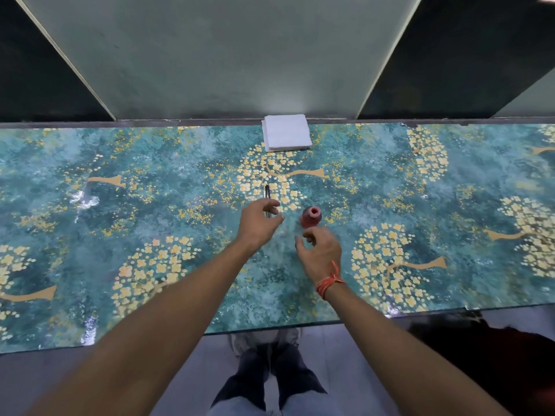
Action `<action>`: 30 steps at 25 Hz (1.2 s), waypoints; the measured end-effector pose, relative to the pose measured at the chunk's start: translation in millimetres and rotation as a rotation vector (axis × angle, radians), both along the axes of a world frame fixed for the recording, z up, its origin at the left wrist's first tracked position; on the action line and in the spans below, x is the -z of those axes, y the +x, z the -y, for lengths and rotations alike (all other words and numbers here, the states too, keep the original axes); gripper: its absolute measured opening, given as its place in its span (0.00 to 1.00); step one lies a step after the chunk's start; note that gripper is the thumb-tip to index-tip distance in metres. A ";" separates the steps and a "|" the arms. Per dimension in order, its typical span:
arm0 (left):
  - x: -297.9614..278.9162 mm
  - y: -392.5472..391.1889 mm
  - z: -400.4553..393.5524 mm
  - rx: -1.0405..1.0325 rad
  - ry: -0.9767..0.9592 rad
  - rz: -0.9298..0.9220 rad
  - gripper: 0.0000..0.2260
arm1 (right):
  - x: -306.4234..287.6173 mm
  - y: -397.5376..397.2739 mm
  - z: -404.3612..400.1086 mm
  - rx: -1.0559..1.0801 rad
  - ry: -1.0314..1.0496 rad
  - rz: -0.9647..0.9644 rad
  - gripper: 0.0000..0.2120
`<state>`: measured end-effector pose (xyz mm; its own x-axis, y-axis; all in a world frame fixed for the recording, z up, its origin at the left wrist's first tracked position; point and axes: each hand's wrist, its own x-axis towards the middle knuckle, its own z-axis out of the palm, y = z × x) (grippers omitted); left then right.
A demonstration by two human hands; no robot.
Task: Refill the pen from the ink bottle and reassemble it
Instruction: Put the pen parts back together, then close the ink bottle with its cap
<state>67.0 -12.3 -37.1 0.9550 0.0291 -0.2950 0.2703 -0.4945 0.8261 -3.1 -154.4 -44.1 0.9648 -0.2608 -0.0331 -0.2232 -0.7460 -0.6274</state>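
1. Your left hand (259, 222) hovers over the near end of the pen (267, 193), fingers curled but apart, holding nothing; you cannot tell whether a fingertip touches it.
2. The pen lies on the table (150, 205), pointing away from you, its far end showing beyond your fingers.
3. The red bottle (311, 216) stands upright just right of the pen, its mouth uncapped.
4. Your right hand (319, 250), a red thread (329, 282) at the wrist, sits just short of the bottle, fingers loosely spread and empty.
5. A folded white cloth (286, 132) rests at the table's far edge, well apart from both.
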 end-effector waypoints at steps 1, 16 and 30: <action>0.5 -2.9 8.2 0.024 -0.024 -0.021 0.16 | 3.9 -3.9 13.8 0.032 -0.040 -0.008 0.10; -4.3 -0.6 65.9 0.201 0.017 0.049 0.14 | -21.4 55.0 57.8 -0.126 -0.035 -0.070 0.19; -13.3 -1.9 60.0 0.231 -0.007 0.068 0.14 | -47.9 81.9 55.1 -0.501 -0.368 -0.186 0.14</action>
